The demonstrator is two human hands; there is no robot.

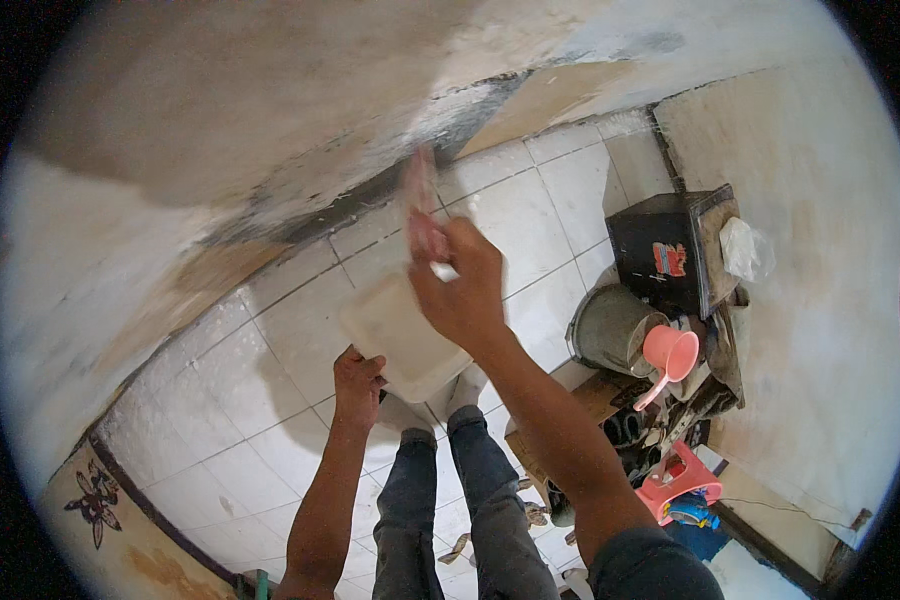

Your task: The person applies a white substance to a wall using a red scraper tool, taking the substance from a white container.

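Note:
My left hand (358,385) is closed on the near left edge of a cream, shallow rectangular tray (405,345) with rounded corners. It hovers over the tiled floor in front of my legs. In my right hand (462,285) is a pinkish-red hand tool (425,215), its handle pinched between thumb and fingers. Motion blurs the tool, so its exact kind is unclear. Its far end reaches up to the foot of the stained wall (300,150); whether it touches the wall I cannot tell.
White floor tiles (300,300) run along the wall. To my right stand a black box (665,250) with a white plastic bag (740,250) on it, a grey bucket (605,330), a pink dipper (675,355) and a pink stool (680,485) amid clutter.

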